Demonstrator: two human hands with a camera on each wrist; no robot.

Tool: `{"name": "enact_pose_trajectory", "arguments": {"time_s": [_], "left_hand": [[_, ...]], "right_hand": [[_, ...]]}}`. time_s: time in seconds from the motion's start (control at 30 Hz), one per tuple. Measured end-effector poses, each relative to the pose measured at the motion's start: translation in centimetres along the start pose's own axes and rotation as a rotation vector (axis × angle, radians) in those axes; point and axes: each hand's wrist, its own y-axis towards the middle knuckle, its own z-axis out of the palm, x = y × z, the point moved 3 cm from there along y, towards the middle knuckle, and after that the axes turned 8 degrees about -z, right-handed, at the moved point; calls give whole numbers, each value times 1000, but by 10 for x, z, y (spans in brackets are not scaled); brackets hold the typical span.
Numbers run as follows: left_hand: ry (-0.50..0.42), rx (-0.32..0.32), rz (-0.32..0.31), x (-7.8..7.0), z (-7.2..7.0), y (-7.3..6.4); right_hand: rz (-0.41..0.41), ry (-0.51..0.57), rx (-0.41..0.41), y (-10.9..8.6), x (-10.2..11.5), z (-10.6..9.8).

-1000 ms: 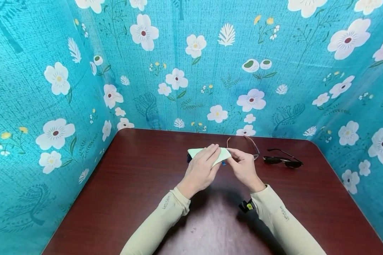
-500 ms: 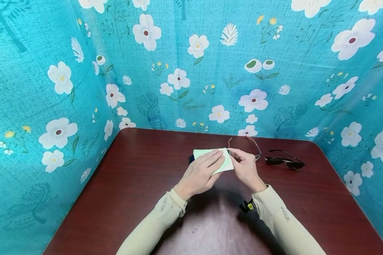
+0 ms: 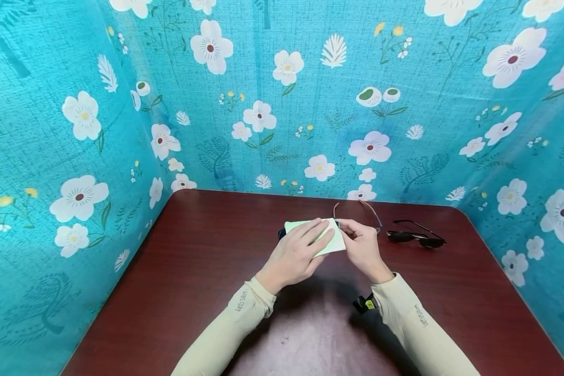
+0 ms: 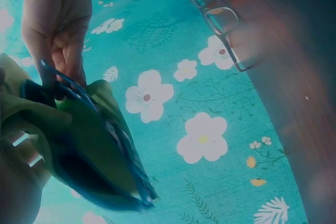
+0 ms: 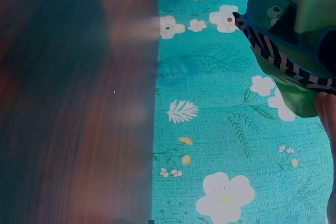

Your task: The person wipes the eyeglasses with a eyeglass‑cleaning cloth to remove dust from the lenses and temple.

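Observation:
A pale green cloth (image 3: 337, 241) is folded over a pair of blue-framed glasses (image 5: 286, 38) with a striped edge, held above the table. My left hand (image 3: 295, 255) grips the cloth around the glasses, its fingers lying across the top in the head view. At the right end, my right hand (image 3: 363, 249) pinches the glasses by the frame. Cloth and hands hide most of the glasses in the head view; the blue frame (image 4: 113, 132) shows better from the left wrist.
Behind my right hand lie eyeglasses with thin brown temples (image 3: 371, 211). Black sunglasses (image 3: 415, 238) rest farther right on the dark red table (image 3: 207, 245). A blue floral curtain (image 3: 282, 141) hangs along the back and sides.
Between one second and half a second ago, the cloth turned from a narrow slant to a broader face toward the head camera. Since then both hands have barely moved.

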Motion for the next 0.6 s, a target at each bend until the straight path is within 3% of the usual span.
{"name": "enact_pose_trajectory", "arguments": {"time_s": [0.23,0.43,0.6], "left_hand": [[-35,18,-26,13,-1,-8],[-80,51,-143,23,-2,-13],[-191,94,-250,26,0,-11]], "right_hand": [[17,-31,-28,2,-2,-3],[27,-41,-21,3,-2,-4],[-43,-72,16,5,2,-4]]}}
